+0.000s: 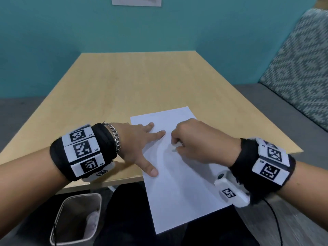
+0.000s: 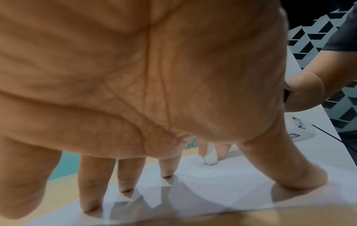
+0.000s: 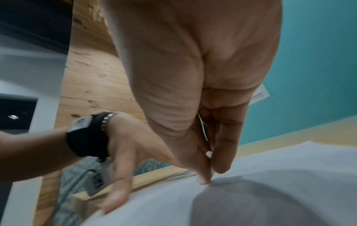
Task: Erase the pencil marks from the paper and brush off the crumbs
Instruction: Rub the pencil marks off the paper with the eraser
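A light wooden tabletop (image 1: 124, 82) is set against a teal wall (image 1: 71, 29). A patterned seat cushion (image 1: 298, 68) is seen beside it; a bin (image 1: 78, 219) stands below.

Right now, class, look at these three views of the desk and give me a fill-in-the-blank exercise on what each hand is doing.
1. The right hand pinches a small white ____ against the paper.
2. The left hand presses the paper flat with ____ fingers.
3. The near end of the paper overhangs the edge of the ____.
4. A bin stands below the ____ arm.

Missing words: eraser; spread; table; left
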